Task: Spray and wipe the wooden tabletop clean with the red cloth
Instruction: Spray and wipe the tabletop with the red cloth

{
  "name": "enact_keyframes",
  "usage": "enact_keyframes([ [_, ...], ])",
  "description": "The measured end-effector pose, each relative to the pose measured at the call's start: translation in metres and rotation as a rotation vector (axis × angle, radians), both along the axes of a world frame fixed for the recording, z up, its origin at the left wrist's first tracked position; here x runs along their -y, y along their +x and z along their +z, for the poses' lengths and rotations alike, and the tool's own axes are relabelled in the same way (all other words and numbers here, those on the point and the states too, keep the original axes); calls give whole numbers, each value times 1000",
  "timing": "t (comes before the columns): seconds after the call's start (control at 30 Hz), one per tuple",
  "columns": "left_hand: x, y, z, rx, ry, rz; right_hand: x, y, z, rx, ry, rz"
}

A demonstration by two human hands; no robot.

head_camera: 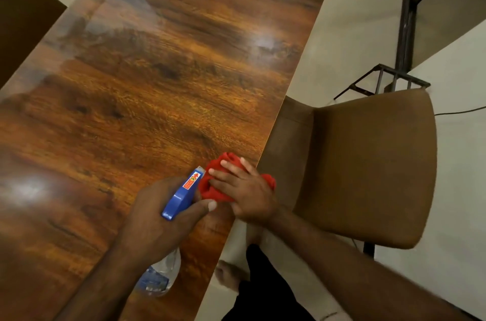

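The wooden tabletop [157, 79] stretches away from me, glossy with light patches. My left hand [157, 218] grips a spray bottle [181, 195] by its blue trigger head, nozzle pointing away; the clear body [163, 273] shows below my wrist. My right hand [244, 189] lies over the bunched red cloth [213, 189] at the table's right edge, fingers spread on top of it and pressing it to the wood. The cloth sits right beside the bottle's nozzle.
A brown upholstered chair [368, 168] stands tucked against the table's right edge. A dark metal frame [405, 31] rises at the far right. My foot [226, 273] and dark trouser leg show on the pale floor below the edge.
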State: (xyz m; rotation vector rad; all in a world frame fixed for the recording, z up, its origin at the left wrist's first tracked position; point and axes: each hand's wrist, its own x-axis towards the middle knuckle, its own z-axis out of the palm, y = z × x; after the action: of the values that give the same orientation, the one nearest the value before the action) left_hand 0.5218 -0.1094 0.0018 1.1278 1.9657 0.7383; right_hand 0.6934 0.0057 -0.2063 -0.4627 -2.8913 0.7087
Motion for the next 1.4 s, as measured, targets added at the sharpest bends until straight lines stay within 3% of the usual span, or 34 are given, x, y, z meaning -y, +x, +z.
enact_keyframes([
  [0.17, 5, -3, 0, -8, 13, -12, -122, -47, 12, 61, 12, -297],
  [0.27, 12, -2, 1, -3, 27, -12, -145, -55, 17, 68, 55, -439],
  [0.57, 10, 7, -11, -26, 41, -22, 75, 2, -1, -142, -71, -311],
  [0.87, -29, 26, -20, -206, -42, -10, 113, -18, -5, -335, -315, -838],
  [1.1, -58, 6, -15, -110, -6, -57, -2, -28, -7, -360, -343, -882],
  [1.4, -110, 3, -9, -56, -25, -45, -232, -42, 6, -184, -284, -927],
])
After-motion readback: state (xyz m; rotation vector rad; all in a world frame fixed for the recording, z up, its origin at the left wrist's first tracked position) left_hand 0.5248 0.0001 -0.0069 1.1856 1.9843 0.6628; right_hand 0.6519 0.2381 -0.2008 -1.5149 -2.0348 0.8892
